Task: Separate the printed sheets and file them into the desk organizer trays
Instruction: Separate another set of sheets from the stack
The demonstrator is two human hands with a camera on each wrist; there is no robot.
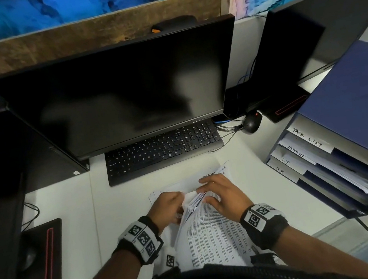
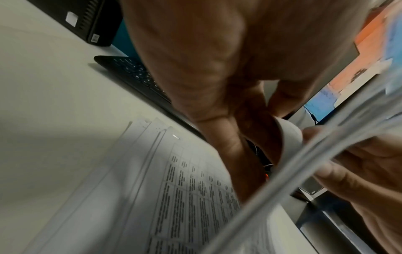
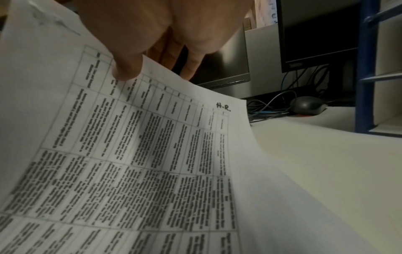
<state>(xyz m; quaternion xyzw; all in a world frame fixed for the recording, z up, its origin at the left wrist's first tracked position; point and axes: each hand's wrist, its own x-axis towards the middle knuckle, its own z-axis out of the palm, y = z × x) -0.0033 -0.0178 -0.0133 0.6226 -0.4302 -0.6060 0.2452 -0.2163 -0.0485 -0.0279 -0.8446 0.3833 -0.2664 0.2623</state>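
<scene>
A bundle of printed sheets (image 1: 207, 229) with table text is lifted off the white desk (image 1: 68, 204) between both hands. My left hand (image 1: 183, 202) pinches its far left edge with curled fingers (image 2: 228, 137). My right hand (image 1: 206, 193) holds the far right part, thumb (image 3: 128, 68) pressed on the top sheet (image 3: 152, 154), which is marked "H.R." (image 3: 223, 107), fingers behind it. More sheets (image 2: 185, 189) lie flat underneath. The blue desk organizer (image 1: 353, 114) stands at the right, its trays labelled TASK LIST, ADMIN, IT and HR.
A black keyboard (image 1: 163, 152) and a dark monitor (image 1: 112, 97) stand just beyond the papers. A black mouse (image 1: 251, 123) and cables lie between keyboard and organizer. A computer tower (image 1: 0, 147) is at the left, a second monitor (image 1: 306, 37) at the back right.
</scene>
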